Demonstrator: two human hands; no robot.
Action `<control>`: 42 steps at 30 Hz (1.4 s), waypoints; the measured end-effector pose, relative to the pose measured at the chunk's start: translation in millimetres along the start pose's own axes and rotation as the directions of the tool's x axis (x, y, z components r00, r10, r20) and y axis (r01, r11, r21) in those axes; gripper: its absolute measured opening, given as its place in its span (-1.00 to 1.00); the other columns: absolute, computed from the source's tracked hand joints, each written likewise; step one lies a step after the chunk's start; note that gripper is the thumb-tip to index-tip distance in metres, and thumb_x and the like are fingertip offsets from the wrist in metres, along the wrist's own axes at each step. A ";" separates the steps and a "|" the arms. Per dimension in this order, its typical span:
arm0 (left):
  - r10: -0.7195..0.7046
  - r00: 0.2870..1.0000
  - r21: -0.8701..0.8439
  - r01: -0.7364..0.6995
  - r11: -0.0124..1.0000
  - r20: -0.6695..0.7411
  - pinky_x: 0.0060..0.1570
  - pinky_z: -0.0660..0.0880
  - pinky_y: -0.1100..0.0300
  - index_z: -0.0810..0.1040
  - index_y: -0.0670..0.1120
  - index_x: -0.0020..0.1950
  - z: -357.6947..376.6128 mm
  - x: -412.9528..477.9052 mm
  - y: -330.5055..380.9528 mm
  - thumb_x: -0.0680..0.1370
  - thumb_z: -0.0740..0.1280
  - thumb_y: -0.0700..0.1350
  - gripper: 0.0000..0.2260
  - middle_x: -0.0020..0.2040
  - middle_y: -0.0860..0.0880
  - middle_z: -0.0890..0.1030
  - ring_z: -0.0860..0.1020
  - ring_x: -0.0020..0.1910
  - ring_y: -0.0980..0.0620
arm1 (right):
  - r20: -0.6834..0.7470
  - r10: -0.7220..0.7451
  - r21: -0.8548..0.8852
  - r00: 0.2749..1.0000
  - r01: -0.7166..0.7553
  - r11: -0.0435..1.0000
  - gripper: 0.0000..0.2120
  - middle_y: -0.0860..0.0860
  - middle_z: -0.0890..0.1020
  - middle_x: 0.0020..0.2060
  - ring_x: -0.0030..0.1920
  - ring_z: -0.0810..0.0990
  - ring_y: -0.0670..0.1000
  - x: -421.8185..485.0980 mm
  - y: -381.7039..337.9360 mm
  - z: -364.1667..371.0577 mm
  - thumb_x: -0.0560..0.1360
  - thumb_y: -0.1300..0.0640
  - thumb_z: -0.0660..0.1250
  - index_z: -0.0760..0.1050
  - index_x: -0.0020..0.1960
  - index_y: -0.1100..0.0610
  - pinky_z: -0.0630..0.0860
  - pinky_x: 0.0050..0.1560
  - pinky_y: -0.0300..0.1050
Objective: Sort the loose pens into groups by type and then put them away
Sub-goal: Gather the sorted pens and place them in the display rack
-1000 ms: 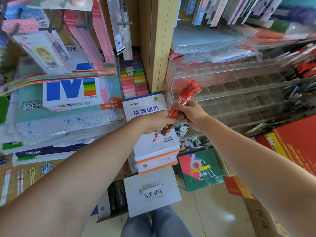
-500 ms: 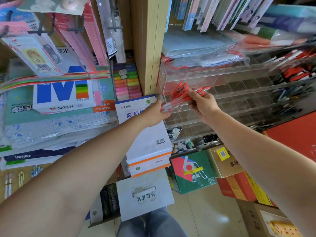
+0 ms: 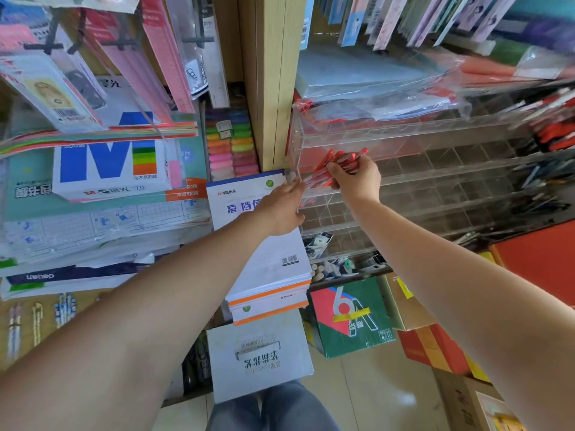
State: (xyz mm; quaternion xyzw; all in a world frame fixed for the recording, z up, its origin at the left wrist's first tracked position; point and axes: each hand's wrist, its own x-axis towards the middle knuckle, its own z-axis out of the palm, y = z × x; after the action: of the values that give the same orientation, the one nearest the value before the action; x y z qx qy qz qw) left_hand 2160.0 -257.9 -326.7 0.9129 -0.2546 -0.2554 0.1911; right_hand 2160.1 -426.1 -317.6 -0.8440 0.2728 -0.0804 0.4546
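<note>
Fingers (image 3: 337,171) of right hand (image 3: 357,180) round red pens (image 3: 340,159), left hand (image 3: 280,206) straight-fingered against clear rack (image 3: 420,181).

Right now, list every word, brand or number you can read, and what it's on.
"M&G": white paper ream.
"deli", upside down: dark-blue pack.
"6A": green-and-red box.
"高档信": white writing pad.
White carton upside-down characters, barcode labels: too blurred to read.
</note>
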 end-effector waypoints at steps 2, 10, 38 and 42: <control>0.003 1.000 0.013 -0.002 1.000 -0.008 0.45 0.19 0.01 -0.07 -0.10 0.58 1.5 1.3 -0.1 0.60 0.25 -0.09 -0.33 0.59 -0.06 -0.07 0.06 0.54 -0.11 | 0.004 -0.024 0.036 1.000 0.024 0.999 -0.68 0.07 0.61 -0.05 -0.07 0.63 0.06 -1.7 -0.9 1.2 0.38 0.04 0.51 0.44 0.03 0.04 0.60 0.01 0.01; -0.008 1.000 -0.014 0.007 1.000 -0.030 0.38 0.29 0.00 -0.02 -0.05 0.58 4.0 4.8 -1.3 0.59 0.26 -0.09 -0.35 0.59 -0.02 -0.04 0.16 0.51 -0.14 | 0.044 -0.174 -0.135 0.984 0.178 0.975 -0.92 0.08 0.67 -0.17 -0.17 0.65 0.08 -0.4 0.7 -7.7 0.44 0.20 0.42 0.65 -0.08 0.09 0.60 -0.02 0.05; -0.269 0.953 -0.262 0.226 0.938 -0.142 -0.02 0.51 0.05 0.59 -0.10 0.05 38.3 -215.9 -253.3 0.55 0.23 -0.17 -0.84 0.03 -0.11 0.63 0.57 0.01 -0.13 | 0.383 -0.127 -0.022 0.915 0.147 0.989 -0.94 -0.06 0.56 -0.34 -0.31 0.57 0.00 -256.5 -43.2 232.9 0.47 0.18 0.37 0.53 -0.07 0.07 0.53 -0.23 -0.14; -0.379 0.923 -0.250 0.353 0.902 -0.064 -0.20 0.43 0.09 0.51 -0.10 -0.08 88.7 -234.0 -305.9 0.58 0.20 -0.17 -0.89 -0.12 -0.08 0.59 0.56 -0.08 -0.14 | 0.514 0.048 -0.184 0.856 0.055 0.981 -0.94 -0.02 0.59 -0.27 -0.22 0.55 -0.01 -283.6 5.3 288.4 0.46 0.18 0.36 0.53 -0.08 0.05 0.42 -0.19 -0.21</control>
State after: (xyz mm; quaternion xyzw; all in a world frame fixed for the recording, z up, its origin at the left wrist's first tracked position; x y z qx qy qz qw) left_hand 2049.2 98.2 -457.5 0.9284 -0.0355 -0.2637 0.2595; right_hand 2031.0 -68.4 -455.5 -0.8750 0.1459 0.1746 0.4274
